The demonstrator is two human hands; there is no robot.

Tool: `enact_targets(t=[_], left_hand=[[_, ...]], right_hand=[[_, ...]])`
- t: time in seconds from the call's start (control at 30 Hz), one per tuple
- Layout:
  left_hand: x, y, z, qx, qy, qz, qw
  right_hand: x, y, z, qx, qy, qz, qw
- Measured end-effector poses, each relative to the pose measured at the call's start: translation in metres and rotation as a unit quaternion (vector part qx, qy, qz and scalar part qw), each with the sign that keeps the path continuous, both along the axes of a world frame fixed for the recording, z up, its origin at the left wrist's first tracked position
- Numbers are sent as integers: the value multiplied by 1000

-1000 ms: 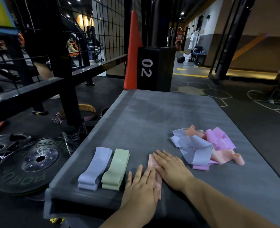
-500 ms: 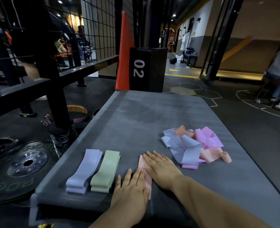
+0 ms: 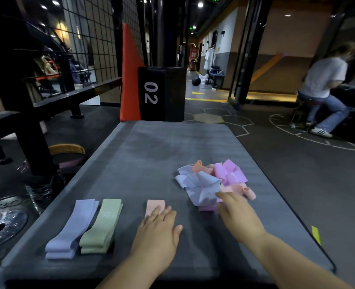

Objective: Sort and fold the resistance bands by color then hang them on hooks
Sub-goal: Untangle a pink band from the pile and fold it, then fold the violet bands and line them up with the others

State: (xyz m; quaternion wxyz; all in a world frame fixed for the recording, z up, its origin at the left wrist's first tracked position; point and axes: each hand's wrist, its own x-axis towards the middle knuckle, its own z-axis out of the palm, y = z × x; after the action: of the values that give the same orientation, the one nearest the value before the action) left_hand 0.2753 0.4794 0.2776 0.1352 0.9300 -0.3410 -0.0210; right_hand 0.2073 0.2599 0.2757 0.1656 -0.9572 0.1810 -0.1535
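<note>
Head view: on the grey pad [image 3: 151, 147], a folded lilac band [image 3: 74, 228] and a folded green band [image 3: 101, 226] are laid side by side at the near left. A folded peach band [image 3: 154, 206] is pressed under the flat, straight-fingered left hand [image 3: 157, 232]. The right hand [image 3: 239, 215], blurred, is stretched open at the near edge of the loose pile [image 3: 212, 182]; nothing is gripped, and contact cannot be told
</note>
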Motion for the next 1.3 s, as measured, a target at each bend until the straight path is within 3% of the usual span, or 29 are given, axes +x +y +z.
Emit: enact_targets(t=[0.17, 0.53, 0.73, 0.97, 1.13, 1.3], left_hand=[[-14, -56, 10, -8, 0, -60, 998], [23, -180, 33, -64, -13, -35, 997], [49, -212, 31, -8, -103, -20, 994], [70, -234, 23, 63, -62, 35, 995], [68, -235, 30, -19, -97, 47, 994], [61, -227, 31, -164, -2, 55, 985]], right_hand=[[-17, -31, -11, 55, 17, -116, 992], [-2, -59, -7, 26, 45, -145, 988], [7, -71, -17, 68, 71, -127, 987], [9, -80, -18, 101, 51, -114, 987], [8, -86, -12, 135, 31, -124, 983], [-1, -90, -5, 191, -5, -155, 969]])
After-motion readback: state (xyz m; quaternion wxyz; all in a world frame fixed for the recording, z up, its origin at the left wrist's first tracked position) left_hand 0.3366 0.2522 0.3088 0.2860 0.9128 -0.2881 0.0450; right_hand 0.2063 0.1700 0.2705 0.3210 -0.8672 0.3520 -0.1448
